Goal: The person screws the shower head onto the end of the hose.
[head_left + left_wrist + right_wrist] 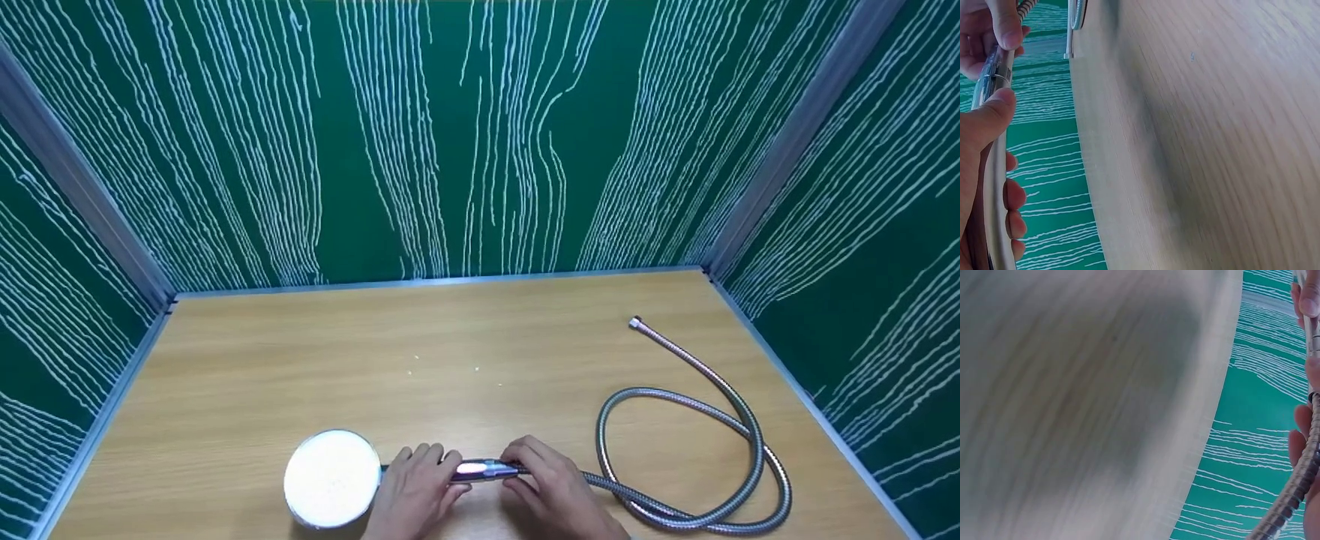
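Note:
A hand shower (331, 478) with a round white face lies at the lower left of the head view. My left hand (415, 489) grips its shiny chrome handle (997, 180), thumb on one side and fingers wrapped round the other. At the handle's right end, my right hand (556, 487) pinches the joint where the metal shower hose (756, 420) meets the handle. In the right wrist view the ribbed hose (1293, 492) runs down from the right fingers (1301, 419). Whether the joint is threaded tight cannot be seen.
The hose lies in loops on the wooden table (337, 360), its free end nut (635, 322) toward the back right. Small white specks (416, 357) dot the tabletop. Green panels (465, 150) with white wavy lines and metal posts (795, 142) enclose the table's back and sides.

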Available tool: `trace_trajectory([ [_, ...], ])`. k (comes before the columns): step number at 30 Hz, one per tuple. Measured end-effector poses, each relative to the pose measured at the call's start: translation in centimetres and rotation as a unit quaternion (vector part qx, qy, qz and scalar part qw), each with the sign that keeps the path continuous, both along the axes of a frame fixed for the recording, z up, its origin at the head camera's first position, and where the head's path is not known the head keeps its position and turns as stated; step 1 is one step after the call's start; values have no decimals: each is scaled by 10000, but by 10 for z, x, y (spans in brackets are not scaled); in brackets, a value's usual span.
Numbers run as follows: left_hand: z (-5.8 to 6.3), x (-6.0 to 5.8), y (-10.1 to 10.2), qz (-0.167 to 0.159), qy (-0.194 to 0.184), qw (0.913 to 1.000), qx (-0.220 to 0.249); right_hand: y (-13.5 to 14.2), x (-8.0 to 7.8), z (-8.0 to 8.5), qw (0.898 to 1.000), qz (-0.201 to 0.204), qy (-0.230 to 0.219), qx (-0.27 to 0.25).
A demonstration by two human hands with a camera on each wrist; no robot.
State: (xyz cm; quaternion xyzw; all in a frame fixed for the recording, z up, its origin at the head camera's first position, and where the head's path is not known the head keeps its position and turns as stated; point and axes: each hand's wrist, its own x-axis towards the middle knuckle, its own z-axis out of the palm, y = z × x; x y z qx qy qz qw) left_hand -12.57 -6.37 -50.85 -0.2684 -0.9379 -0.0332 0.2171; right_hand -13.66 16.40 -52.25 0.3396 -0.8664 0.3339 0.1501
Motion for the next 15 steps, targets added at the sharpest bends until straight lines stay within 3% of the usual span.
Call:
trace_trajectory([
  [3, 2, 0, 0, 26, -112, 9999, 9, 0, -1, 0, 9998, -31, 180, 12],
  [8, 3, -2, 1, -32, 79, 10000, 2, 2, -2, 1, 9991, -90, 376, 169],
  [12, 3, -2, 1, -29, 102, 9999, -28, 3, -1, 2, 9986, -138, 310, 410],
  [15, 3, -2, 2, -7, 16, 10000, -84, 4, -2, 2, 9975, -129, 531, 444],
])
